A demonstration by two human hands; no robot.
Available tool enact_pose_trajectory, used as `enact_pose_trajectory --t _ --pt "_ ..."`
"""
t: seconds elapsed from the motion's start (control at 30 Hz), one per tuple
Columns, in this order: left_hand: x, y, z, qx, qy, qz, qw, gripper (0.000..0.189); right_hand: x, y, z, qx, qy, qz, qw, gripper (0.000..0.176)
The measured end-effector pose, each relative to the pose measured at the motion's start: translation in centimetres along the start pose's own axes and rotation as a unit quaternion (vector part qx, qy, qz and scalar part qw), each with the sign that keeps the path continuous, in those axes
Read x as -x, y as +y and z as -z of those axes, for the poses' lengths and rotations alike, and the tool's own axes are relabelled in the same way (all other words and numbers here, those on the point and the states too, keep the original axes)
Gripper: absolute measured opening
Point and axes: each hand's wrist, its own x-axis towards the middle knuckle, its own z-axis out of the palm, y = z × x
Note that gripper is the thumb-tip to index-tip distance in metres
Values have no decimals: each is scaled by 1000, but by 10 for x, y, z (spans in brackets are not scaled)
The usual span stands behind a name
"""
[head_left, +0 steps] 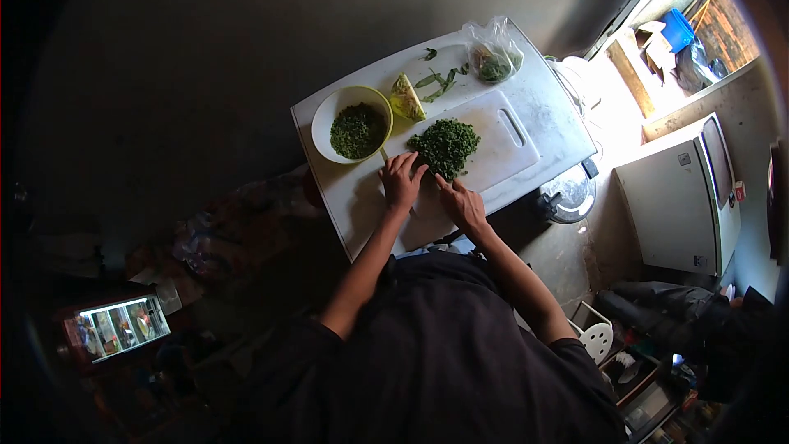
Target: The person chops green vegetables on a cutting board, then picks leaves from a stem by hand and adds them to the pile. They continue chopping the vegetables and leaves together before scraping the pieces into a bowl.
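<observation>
On the white cutting board point(486, 119) lies a heap of finely chopped greens point(446, 146). My left hand point(402, 182) rests at the board's left side, beside the heap, with its fingers stretched out and thumb apart. Close to the near edge of the heap, my right hand point(463, 204) is closed with the index finger pointing forward; what it grips is hidden under it. Left of the board stands a white bowl point(327, 125) with a yellow-green rim, holding more chopped greens point(357, 130). A cut cabbage wedge point(406, 99) sits between the bowl and the board.
Loose green leaves point(438, 82) and a clear plastic bag point(493, 53) of greens lie along the back of the white table point(546, 82). Right of the table are a pot with a glass lid point(569, 197) and a small white fridge point(678, 197). A wall rises behind.
</observation>
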Motion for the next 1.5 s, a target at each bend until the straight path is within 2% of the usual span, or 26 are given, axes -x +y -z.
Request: enact_pose_trajectory --t 0.07,0.13,0.27,0.33,0.4,0.47,0.5,0.6,0.8,0.87,0.9,1.03,1.13,1.2,1.27,1.33,1.47,1.5 --pt "0 4 3 -4 0 5 1000 39 0 1 4 -3 8 11 1000 46" --pt "0 2 7 90 14 -13 996 39 0 1 10 -2 14 24 1000 45" --pt "3 11 17 119 60 -5 991 35 -1 4 22 -38 30 61 997 43" --pt "-1 17 17 136 79 35 987 31 -5 1 44 -68 -24 -25 997 44" --pt "-4 25 11 152 91 50 983 27 -8 16 52 -73 -39 -42 996 42" --pt "-8 30 4 208 87 61 972 25 -13 36 50 -136 44 -55 988 39" --pt "-9 35 2 185 89 49 977 22 -17 41 53 -152 77 -43 984 32" --pt "-9 46 -11 175 86 58 979 16 -28 63 65 -96 85 -59 990 27" --pt "-9 57 -29 176 118 108 971 15 -39 102 67 -63 35 -63 995 32" --pt "-7 61 -33 163 135 116 970 15 -41 113 69 -72 -30 -28 997 34" --pt "-8 64 -33 154 152 120 969 15 -46 109 77 -69 -56 -42 995 39" --pt "-11 72 -33 157 172 160 959 14 -60 126 78 -77 -75 -13 994 39" --pt "-28 76 -30 107 180 137 968 12 -83 136 84 -76 -53 -2 996 32" --pt "-51 79 -26 62 153 85 983 15 -110 146 87 -111 -43 22 993 27" --pt "-82 82 -25 33 137 84 987 16 -143 154 81 -100 2 66 993 24" --pt "-116 81 -25 -33 104 18 994 17 -175 148 86 -136 -4 53 989 22" --pt "-169 56 -43 -66 68 -3 995 20 -235 146 69 -143 -10 67 987 21" --pt "-180 54 -43 -102 18 0 995 21 -247 142 65 -139 -18 58 988 21"
